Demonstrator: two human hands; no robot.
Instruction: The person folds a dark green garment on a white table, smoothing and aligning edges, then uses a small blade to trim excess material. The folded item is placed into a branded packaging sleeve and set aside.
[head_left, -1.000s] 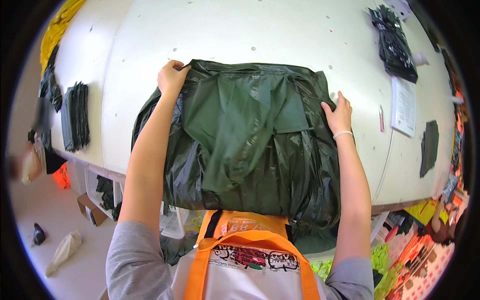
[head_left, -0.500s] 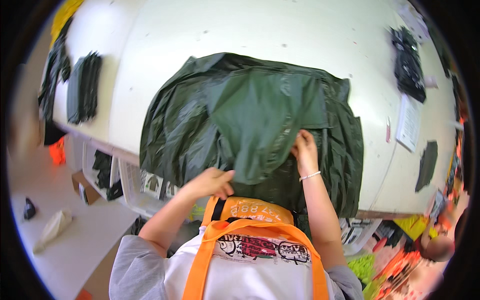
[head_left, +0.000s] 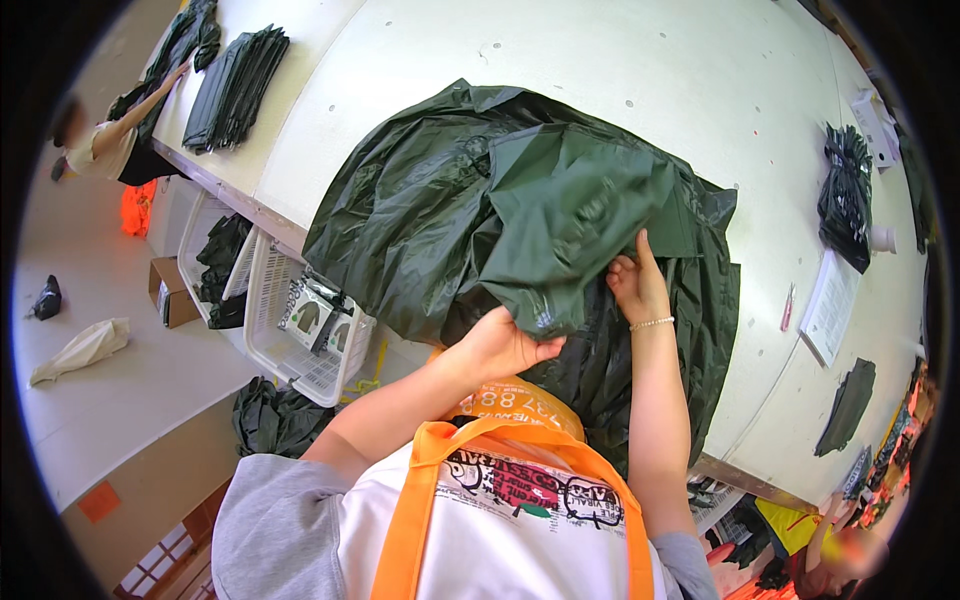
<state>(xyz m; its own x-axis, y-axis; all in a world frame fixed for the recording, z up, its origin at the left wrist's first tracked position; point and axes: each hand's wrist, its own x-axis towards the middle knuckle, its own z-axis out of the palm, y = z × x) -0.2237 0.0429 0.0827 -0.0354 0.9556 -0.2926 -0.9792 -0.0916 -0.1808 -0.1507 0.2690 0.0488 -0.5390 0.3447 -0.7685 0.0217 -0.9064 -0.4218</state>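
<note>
A dark green rain jacket (head_left: 400, 220) of shiny, creased cloth lies spread on the table in front of me, its near edge hanging toward my lap. A loose, lighter-looking green panel (head_left: 570, 220) lies over its middle. My left hand (head_left: 505, 345) is closed at the panel's lower corner, the fingertips partly hidden by cloth. At the panel's right edge, my right hand (head_left: 640, 285) has its fingers curled in and its thumb pointing up, gripping the cloth.
On the white table (head_left: 370, 80) lie a stack of folded dark green garments (head_left: 235, 90), a dark bundle (head_left: 845, 195), paper sheets (head_left: 828, 305) and a small pink-and-white tool (head_left: 787, 307). White baskets (head_left: 265, 330) stand below the left edge. A co-worker's arm (head_left: 150, 105) reaches in at far left.
My view has turned, so the table appears tilted. My left hand has moved right and up to the panel's lower corner. The panel has shifted and bunched; my right hand stays at its right edge.
</note>
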